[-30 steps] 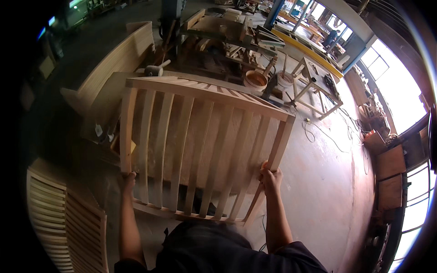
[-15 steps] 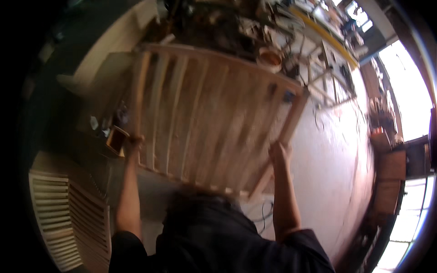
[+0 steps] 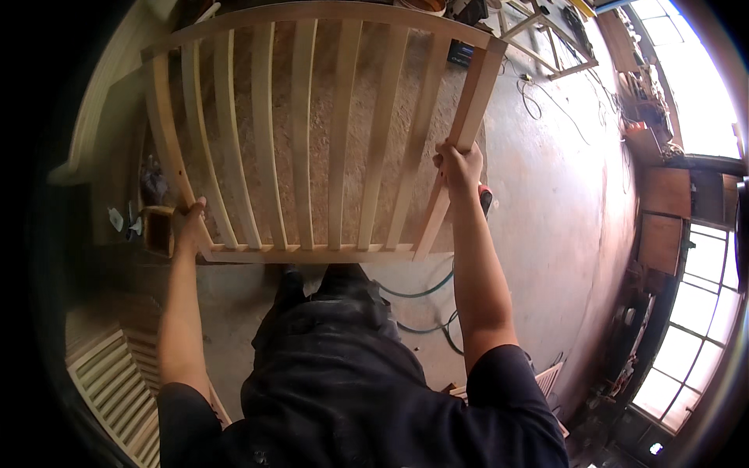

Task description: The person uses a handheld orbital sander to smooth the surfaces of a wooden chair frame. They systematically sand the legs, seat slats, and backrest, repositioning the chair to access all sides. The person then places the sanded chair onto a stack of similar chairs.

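Observation:
A slatted wooden panel (image 3: 339,132) of pale bare wood spans the space in front of me, its several upright slats running between a gently curved far rail and a straight near rail. My left hand (image 3: 189,221) is closed round the left side post, close to its near corner. On the right, my right hand (image 3: 460,165) grips the thicker side post about midway along, fingers wrapped over it. Brown worktop (image 3: 312,117) shows between the slats; whether the panel rests on it I cannot tell.
Beside my left hand stands a small open wooden box (image 3: 158,232). More slatted panels (image 3: 117,382) lean at the lower left. A green hose (image 3: 421,293) curls on the floor near my legs. Cables (image 3: 538,101) and a metal frame (image 3: 546,39) are at the far right.
The panel now lies farther up and left in view, looks larger, and is no longer motion-blurred. Both hands have kept their grip on its side posts.

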`<move>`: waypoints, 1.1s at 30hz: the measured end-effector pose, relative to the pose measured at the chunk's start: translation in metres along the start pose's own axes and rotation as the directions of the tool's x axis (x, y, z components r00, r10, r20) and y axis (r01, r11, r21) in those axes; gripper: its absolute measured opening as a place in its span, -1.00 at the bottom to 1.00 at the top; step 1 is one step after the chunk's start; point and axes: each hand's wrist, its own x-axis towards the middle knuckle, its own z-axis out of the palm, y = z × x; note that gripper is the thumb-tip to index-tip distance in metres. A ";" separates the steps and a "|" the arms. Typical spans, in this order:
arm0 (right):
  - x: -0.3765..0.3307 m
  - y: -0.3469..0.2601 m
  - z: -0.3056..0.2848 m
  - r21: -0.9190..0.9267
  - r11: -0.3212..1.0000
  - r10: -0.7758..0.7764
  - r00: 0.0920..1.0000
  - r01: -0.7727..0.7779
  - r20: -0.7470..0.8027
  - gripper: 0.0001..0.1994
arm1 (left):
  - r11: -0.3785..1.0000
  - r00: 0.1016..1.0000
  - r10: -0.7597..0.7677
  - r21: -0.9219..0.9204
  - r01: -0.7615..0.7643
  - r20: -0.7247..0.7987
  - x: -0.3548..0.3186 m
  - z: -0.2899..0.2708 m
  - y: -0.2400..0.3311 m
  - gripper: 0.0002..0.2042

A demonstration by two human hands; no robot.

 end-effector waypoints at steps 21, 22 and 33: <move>-0.058 0.093 -0.021 -0.072 0.997 -0.014 0.987 0.003 -0.158 -0.93 | 1.000 0.998 -0.014 -0.027 0.016 0.068 -0.019 -0.025 -0.055 -0.64; -0.066 0.101 -0.023 -0.084 0.996 -0.027 0.987 0.013 -0.158 -0.92 | 0.998 0.997 0.023 -0.058 -0.019 0.072 -0.023 -0.030 -0.062 -0.62; -0.118 0.121 0.000 0.037 0.999 -0.008 0.983 0.015 -0.182 -0.81 | 1.000 1.000 0.008 -0.022 -0.008 0.008 -0.016 -0.065 -0.092 -0.46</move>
